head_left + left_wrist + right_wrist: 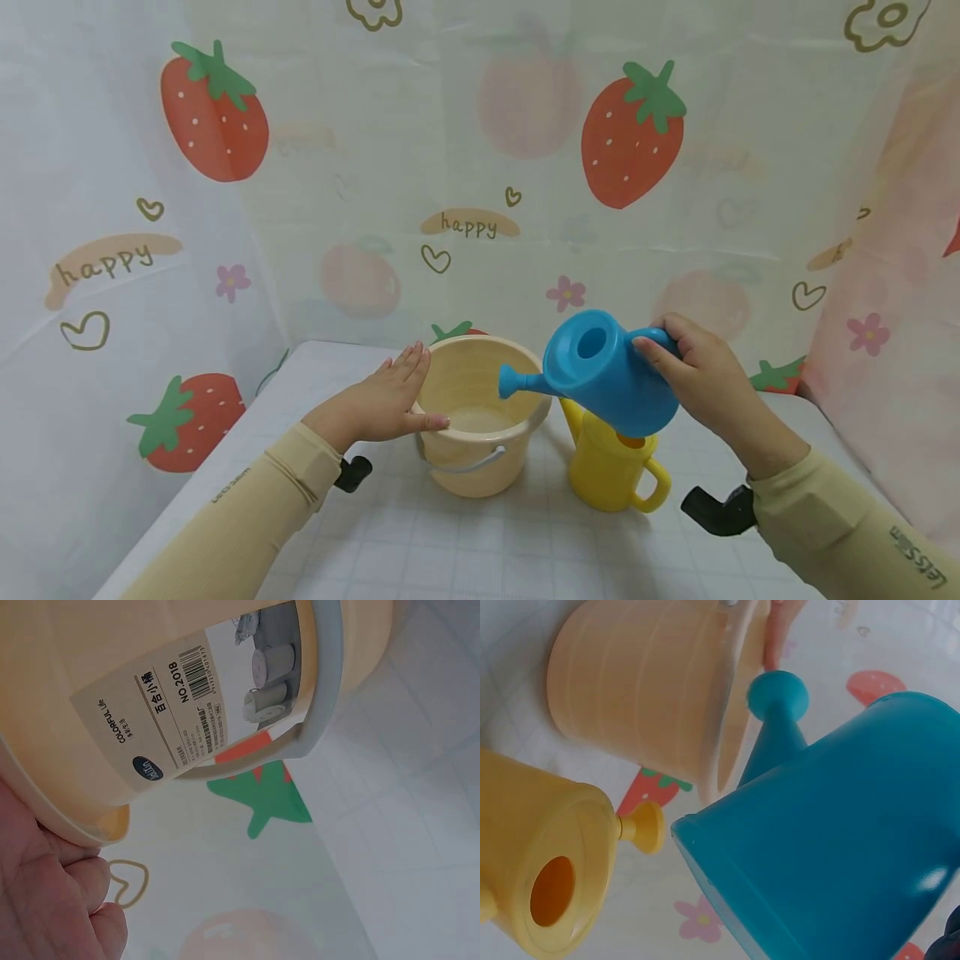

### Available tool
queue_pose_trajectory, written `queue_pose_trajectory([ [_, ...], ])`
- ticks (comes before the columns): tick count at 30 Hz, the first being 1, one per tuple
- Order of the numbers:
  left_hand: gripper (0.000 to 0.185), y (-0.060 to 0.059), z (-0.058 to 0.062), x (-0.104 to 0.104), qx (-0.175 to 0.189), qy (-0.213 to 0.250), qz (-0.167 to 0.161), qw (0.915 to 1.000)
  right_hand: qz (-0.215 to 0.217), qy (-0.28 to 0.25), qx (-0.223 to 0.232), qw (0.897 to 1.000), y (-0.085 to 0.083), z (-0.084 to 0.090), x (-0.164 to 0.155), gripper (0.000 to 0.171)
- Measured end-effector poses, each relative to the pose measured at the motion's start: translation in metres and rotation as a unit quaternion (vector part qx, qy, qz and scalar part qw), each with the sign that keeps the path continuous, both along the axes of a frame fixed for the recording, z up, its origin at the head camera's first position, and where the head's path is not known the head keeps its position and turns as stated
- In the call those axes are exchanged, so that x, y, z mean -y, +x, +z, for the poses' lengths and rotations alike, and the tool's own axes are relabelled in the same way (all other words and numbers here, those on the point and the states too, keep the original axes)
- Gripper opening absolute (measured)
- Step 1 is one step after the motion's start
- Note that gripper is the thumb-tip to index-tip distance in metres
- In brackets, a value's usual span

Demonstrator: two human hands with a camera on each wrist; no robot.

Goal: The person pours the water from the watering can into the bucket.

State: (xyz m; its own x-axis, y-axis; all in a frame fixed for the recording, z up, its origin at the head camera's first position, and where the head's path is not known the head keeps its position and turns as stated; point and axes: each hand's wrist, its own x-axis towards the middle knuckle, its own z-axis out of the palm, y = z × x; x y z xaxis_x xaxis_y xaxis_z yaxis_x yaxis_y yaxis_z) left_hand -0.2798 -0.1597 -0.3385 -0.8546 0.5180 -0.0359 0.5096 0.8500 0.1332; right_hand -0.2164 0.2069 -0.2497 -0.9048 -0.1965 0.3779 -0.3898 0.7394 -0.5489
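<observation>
Head view: the right hand (708,379) has its grip clamped on the handle of one blue plastic watering can (607,371), tilted with its spout over one cream plastic bucket (480,412) near the worktop's (465,542) far edge. The left hand (386,400), fingers straight, steadies the bucket's rim. One yellow plastic watering can (611,471) stands just beside the bucket, untouched.

Left wrist view: the bucket's label (187,720) shows.

Right wrist view: no water visible, so pouring seems barely begun or already done.

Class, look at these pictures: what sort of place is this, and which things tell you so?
Probably a small tabletop play corner set up indoors: a strawberry-print curtain hangs round a table that bears a cream bucket and toy watering cans, one blue and one yellow.
</observation>
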Motion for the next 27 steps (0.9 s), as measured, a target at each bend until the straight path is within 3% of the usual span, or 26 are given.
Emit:
queue_pose_trajectory([
  [27, 0.112, 0.0009, 0.0023, 0.0002, -0.004, -0.001, -0.003, 1.0000, 0.002, 0.010, -0.003, 1.000, -0.0003, 0.0031, -0.0002, 0.036],
])
